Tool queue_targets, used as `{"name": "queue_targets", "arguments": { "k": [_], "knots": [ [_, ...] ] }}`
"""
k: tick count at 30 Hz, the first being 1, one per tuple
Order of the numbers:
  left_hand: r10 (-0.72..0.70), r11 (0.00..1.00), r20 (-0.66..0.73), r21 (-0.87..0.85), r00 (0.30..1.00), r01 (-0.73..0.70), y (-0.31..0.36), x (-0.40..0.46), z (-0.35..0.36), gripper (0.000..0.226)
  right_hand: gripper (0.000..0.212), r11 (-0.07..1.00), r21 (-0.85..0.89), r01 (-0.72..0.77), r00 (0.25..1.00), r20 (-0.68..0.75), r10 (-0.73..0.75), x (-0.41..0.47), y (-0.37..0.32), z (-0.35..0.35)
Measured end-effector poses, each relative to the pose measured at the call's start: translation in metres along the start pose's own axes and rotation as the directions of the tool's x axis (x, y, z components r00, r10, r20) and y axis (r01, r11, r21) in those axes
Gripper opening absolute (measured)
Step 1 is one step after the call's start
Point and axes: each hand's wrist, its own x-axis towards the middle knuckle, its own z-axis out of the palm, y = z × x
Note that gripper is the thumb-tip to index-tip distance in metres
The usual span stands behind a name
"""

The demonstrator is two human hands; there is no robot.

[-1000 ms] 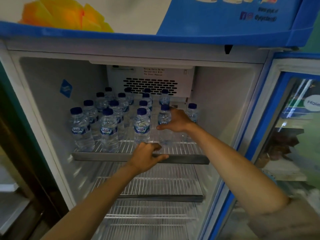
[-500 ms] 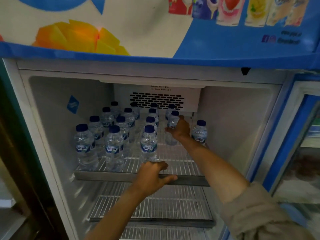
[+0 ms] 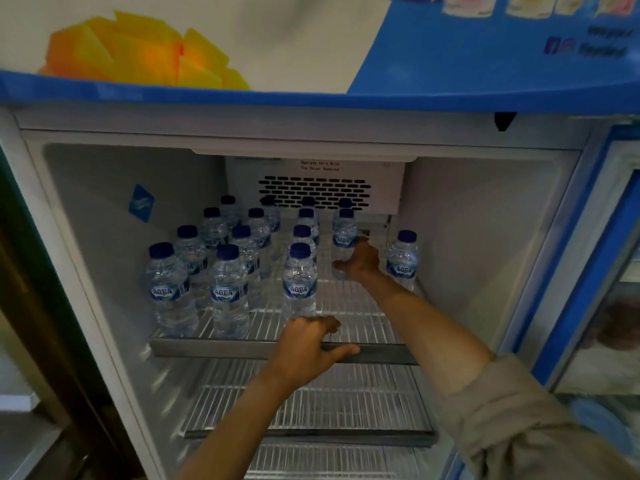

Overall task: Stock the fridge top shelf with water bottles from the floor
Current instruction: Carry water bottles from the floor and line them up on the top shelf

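The open fridge's top wire shelf point(image 3: 356, 306) carries several clear water bottles with dark blue caps, in rows on its left and middle. My right hand point(image 3: 360, 261) reaches deep into the shelf and wraps the lower part of one upright bottle point(image 3: 344, 233) in the fourth column. A lone bottle point(image 3: 403, 259) stands to its right near the fridge wall. My left hand point(image 3: 308, 344) rests on the shelf's metal front rail point(image 3: 207, 348), fingers curled over it, just in front of a bottle point(image 3: 299, 282).
Two bare wire shelves point(image 3: 311, 410) lie below. The vent panel point(image 3: 315, 192) sits at the back wall. The glass door point(image 3: 609, 271) hangs open at the right. A blue and white sign with fruit pictures point(image 3: 207, 46) tops the fridge.
My right hand has pushed its bottle from the shelf's front toward the back of the fourth column. The left hand has stayed on the rail. The camera view shifted upward.
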Motion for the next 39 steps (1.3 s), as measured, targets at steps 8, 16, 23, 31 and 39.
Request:
{"name": "queue_targets", "arguments": {
  "k": [8, 16, 23, 31, 39],
  "knots": [
    [0.020, 1.000, -0.017, -0.010, 1.000, -0.020, 0.001, -0.002, 0.002, 0.065, 0.084, 0.986, 0.128, 0.108, 0.979, -0.188, -0.083, -0.019, -0.057, -0.044],
    [0.022, 0.997, 0.001, 0.068, 1.000, -0.022, 0.006, -0.009, 0.004, 0.076, 0.052, 0.899, -0.146, 0.414, 0.765, -0.479, -0.430, -0.062, -0.067, -0.117],
    [0.009, 0.991, 0.009, 0.134, 1.000, -0.010, 0.014, -0.010, 0.001, 0.060, 0.085, 0.996, -0.092, 0.023, 0.925, -0.375, -0.056, -0.082, 0.017, -0.097],
    [0.031, 0.989, -0.003, 0.147, 1.000, -0.030, 0.013, -0.011, 0.001, 0.048, 0.068, 0.995, 0.075, -0.069, 0.955, -0.283, 0.088, -0.086, 0.060, -0.065],
    [0.028, 0.985, 0.004, 0.167, 1.000, -0.029, 0.011, -0.010, 0.003, 0.047, 0.053, 0.989, 0.131, 0.072, 0.969, -0.243, -0.038, -0.077, 0.012, -0.045]
  ]
}}
